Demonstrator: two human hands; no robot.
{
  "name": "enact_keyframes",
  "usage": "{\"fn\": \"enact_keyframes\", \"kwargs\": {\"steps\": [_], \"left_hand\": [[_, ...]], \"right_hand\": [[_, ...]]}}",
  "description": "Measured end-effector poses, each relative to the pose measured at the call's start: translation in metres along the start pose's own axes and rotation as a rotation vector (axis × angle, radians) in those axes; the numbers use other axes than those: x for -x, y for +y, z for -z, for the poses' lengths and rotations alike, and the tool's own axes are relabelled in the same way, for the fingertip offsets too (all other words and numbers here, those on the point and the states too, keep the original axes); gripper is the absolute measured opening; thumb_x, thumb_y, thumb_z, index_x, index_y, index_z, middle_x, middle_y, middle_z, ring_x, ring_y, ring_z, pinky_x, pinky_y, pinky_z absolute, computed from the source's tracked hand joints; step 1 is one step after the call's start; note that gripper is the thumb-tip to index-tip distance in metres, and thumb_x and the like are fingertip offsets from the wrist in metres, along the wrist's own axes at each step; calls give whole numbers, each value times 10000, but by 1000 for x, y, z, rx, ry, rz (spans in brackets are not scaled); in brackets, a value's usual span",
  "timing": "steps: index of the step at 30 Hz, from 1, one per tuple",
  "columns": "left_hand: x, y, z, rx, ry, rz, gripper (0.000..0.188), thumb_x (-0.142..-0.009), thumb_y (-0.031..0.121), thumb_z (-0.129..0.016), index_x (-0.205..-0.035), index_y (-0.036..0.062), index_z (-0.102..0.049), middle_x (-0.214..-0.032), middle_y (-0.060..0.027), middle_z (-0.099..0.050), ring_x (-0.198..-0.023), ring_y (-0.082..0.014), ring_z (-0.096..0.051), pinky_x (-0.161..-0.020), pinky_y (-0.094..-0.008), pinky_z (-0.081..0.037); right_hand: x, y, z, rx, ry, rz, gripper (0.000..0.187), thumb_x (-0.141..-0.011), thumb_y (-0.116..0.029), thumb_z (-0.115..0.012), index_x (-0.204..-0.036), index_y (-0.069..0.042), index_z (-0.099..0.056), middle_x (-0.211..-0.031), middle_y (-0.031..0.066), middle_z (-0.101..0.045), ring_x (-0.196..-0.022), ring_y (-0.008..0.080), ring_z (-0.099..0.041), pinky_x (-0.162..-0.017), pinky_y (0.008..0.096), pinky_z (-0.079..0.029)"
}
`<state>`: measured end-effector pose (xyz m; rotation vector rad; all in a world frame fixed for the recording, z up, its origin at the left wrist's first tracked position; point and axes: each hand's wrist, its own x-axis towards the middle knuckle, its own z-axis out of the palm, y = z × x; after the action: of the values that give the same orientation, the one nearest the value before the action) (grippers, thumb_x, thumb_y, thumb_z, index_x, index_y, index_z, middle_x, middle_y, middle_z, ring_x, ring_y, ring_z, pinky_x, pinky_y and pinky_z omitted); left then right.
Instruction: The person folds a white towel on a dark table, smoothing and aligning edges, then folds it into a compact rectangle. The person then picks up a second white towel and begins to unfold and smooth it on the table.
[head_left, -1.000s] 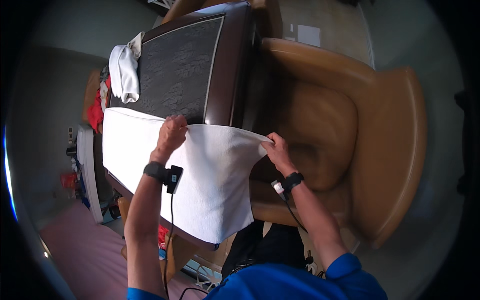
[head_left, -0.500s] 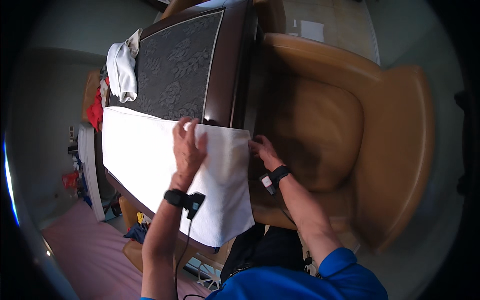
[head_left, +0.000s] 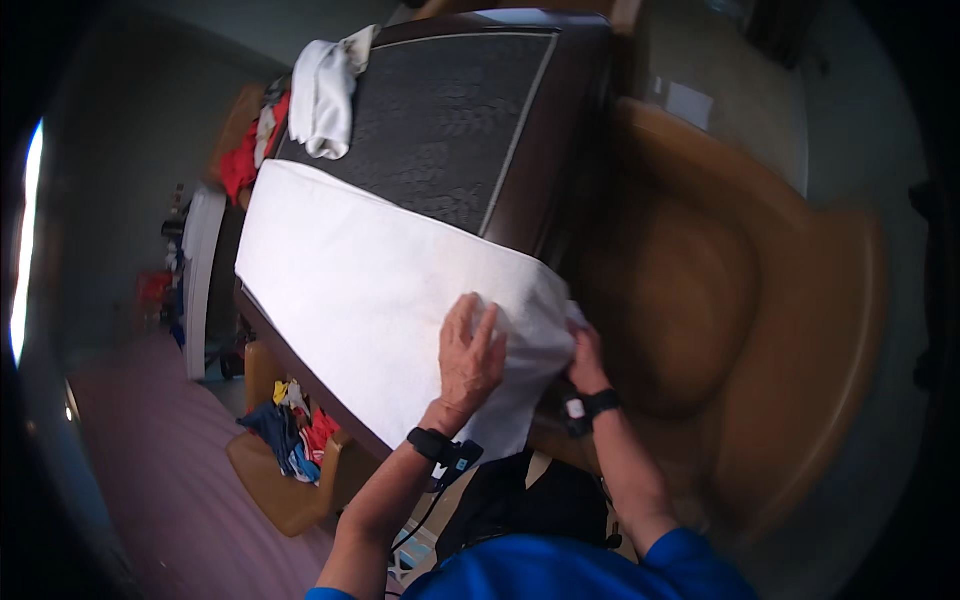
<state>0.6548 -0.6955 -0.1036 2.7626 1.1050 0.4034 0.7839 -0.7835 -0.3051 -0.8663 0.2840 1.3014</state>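
The large cloth [head_left: 350, 270] is white, the tabletop [head_left: 440, 120] leaf-patterned grey

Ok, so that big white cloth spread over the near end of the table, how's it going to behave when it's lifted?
The white cloth will probably be floppy: its right part bends down over the side of the table. It's likely light for its size, being a soft-looking sheet. Spread flat, it seems unlikely to roll.
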Motion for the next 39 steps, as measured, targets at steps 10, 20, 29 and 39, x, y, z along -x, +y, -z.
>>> {"fn": "enact_keyframes", "kwargs": {"steps": [10, 20, 29, 39], "left_hand": [[99, 1, 13, 44, 88, 193, 651, -809, 132, -755, -1402, 46, -502, -1436, -282, -440, -1315, -438, -461, -1082, -495, -410], [217, -25, 35, -28, 446, 883, 743, -822, 252, -757, -1415, -57, -433, -1318, -266, -481, -1211, -429, -472, -1048, -485, -373], [213, -45, 41, 753, 611, 1316, 570, -843, 91, -750, -1333, -61, -501, -932, -102, -705, -800, -184, -672, -736, -290, -544], [232, 1, 96, 1334, 390, 1179, 230, -866, 34, -706, -1075, -30, -634, -901, -88, -711, -594, -128, -630, -471, -252, -515]], "right_hand": [[42, -36, 7, 74, -91, 6, 279, -913, -172, -680, -1139, -21, -617, -1120, 103, -646, -1037, 238, -613, -904, 399, -500], [94, -14, 18, 385, -118, -254, 157, -909, -236, -687, -1033, -169, -617, -897, -6, -647, -834, 155, -610, -701, 341, -463], [74, 17, -5, 525, -135, -196, 105, -855, -173, -685, -909, -138, -602, -826, 34, -605, -777, 200, -598, -713, 398, -497], [173, -64, -23, 234, -236, 14, 423, -722, 5, -536, -1136, 29, -618, -1135, 112, -657, -1052, 279, -633, -983, 400, -497]]}}
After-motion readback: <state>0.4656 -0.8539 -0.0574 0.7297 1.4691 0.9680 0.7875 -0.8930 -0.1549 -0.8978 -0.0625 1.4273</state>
